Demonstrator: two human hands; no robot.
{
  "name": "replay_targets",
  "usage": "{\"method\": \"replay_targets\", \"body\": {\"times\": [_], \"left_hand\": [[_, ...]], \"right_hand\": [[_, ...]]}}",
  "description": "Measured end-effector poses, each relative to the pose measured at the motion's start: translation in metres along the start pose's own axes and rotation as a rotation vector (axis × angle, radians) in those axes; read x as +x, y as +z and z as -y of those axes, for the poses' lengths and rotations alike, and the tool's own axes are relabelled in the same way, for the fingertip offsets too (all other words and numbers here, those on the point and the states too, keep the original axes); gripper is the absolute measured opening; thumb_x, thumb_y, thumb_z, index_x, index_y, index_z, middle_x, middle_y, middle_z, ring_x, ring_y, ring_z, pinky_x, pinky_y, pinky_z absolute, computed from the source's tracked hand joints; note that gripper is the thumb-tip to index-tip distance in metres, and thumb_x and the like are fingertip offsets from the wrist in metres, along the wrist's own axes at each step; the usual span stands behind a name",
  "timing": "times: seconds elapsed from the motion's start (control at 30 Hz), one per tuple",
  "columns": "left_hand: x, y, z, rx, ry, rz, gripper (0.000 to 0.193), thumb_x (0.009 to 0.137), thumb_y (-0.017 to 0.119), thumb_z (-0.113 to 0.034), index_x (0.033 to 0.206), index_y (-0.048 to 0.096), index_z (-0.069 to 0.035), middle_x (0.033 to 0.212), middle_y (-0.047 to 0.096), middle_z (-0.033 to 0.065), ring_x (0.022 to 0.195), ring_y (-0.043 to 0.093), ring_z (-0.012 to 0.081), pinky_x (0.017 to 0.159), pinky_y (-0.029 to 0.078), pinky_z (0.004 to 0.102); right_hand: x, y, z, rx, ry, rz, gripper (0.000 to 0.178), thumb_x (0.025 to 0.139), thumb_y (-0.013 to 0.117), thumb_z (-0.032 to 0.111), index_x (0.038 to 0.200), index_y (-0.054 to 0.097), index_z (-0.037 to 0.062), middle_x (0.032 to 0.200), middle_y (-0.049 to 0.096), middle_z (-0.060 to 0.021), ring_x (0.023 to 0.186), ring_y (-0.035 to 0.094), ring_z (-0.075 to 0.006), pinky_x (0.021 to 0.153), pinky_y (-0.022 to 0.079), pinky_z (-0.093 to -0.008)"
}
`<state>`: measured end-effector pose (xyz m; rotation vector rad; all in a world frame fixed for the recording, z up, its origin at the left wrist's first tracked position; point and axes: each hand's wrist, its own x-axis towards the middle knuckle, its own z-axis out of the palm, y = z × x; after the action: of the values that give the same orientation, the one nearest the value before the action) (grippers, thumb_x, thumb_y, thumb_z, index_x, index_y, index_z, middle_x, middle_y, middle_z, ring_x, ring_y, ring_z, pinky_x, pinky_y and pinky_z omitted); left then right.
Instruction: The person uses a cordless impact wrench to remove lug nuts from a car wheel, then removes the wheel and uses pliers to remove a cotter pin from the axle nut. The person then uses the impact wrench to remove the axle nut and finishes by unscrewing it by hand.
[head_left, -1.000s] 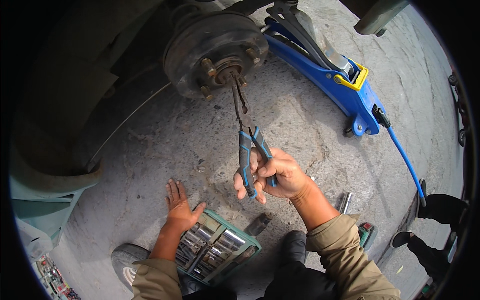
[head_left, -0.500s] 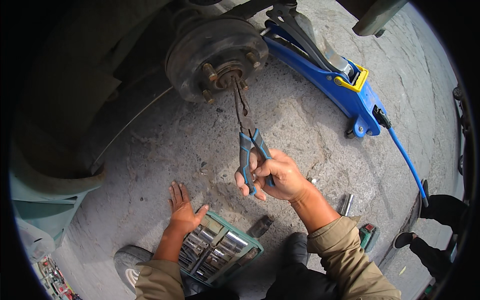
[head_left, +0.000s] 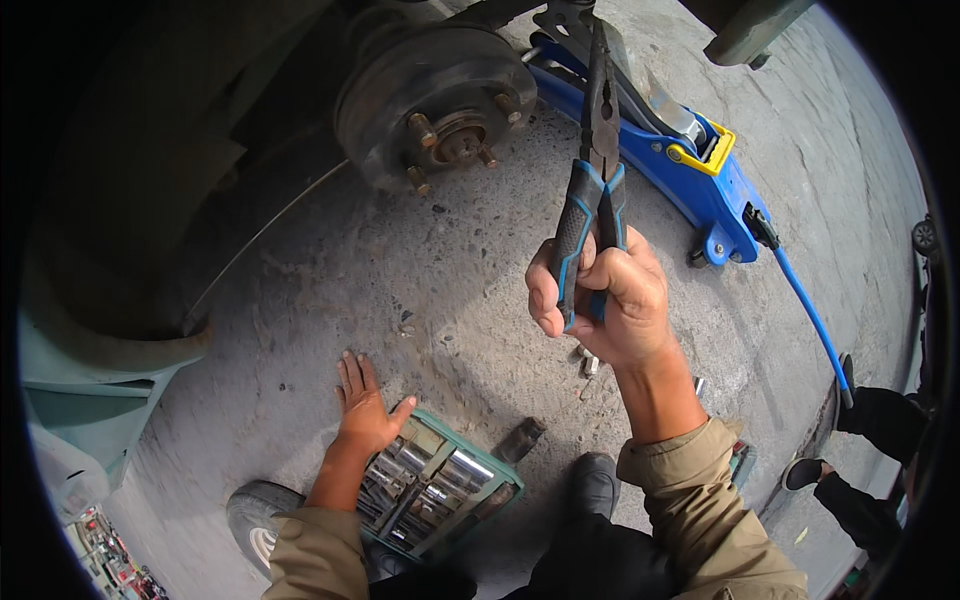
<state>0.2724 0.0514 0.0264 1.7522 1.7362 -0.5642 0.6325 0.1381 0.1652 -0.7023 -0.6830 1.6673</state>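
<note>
**Pliers raised beside a bare wheel hub**

On a rough concrete floor [head_left: 330,290], a blue floor jack [head_left: 700,180] lifts a car by the rusty hub [head_left: 435,105]. The right hand [head_left: 605,300] grips blue-handled pliers [head_left: 595,190], tips up. The left hand [head_left: 365,410] rests flat, fingers spread, beside a green socket set [head_left: 440,490].

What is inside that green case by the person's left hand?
The green case holds rows of shiny metal sockets in compartments. The left hand rests flat at its upper left edge, and the sleeve covers its lower left part.
</note>
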Motion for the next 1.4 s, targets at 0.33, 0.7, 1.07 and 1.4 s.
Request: {"method": "replay_targets", "body": {"times": [0.33,0.7,1.07,1.4], "left_hand": [[0.002,-0.005,-0.005,-0.014,0.019,0.011,0.117,0.094,0.064,-0.064,0.164,0.003,0.006,0.170,-0.011,0.0301,0.158,-0.011,0.0462,0.126,0.009,0.0639],[0.000,-0.010,-0.008,-0.001,-0.027,0.040,0.119,0.093,0.065,-0.063,0.164,-0.001,0.005,0.171,-0.012,0.0278,0.159,-0.011,0.0438,0.127,0.009,0.0600],[0.001,-0.008,-0.007,-0.019,-0.030,0.023,0.120,0.092,0.066,-0.062,0.163,-0.001,0.006,0.171,-0.012,0.0286,0.159,-0.011,0.0440,0.127,0.007,0.0604],[-0.001,-0.014,-0.014,-0.033,-0.028,0.038,0.119,0.092,0.068,-0.060,0.162,0.001,0.010,0.170,-0.010,0.0310,0.159,-0.011,0.0456,0.127,0.008,0.0617]], "right_hand": [[-0.038,-0.018,-0.028,-0.819,0.076,-0.103,0.025,0.091,0.051,0.009,0.110,0.063,-0.0023,0.100,0.070,-0.0126,0.086,0.068,-0.0183,0.068,0.058,-0.0321],[-0.031,-0.011,-0.007,-0.953,0.105,-0.183,0.023,0.089,0.057,0.012,0.103,0.066,-0.0040,0.072,0.062,-0.0119,0.068,0.060,-0.0188,0.065,0.048,-0.0381],[-0.029,-0.007,0.018,-1.385,0.011,-0.170,0.016,0.086,0.058,0.009,0.096,0.063,-0.0036,0.071,0.064,-0.0150,0.063,0.062,-0.0305,0.058,0.049,-0.0431],[-0.010,-0.037,0.039,-2.260,-0.606,-0.178,0.031,0.079,0.076,0.010,0.109,0.069,0.0055,0.124,0.063,-0.0167,0.115,0.060,-0.0337,0.102,0.043,-0.0523]]}}
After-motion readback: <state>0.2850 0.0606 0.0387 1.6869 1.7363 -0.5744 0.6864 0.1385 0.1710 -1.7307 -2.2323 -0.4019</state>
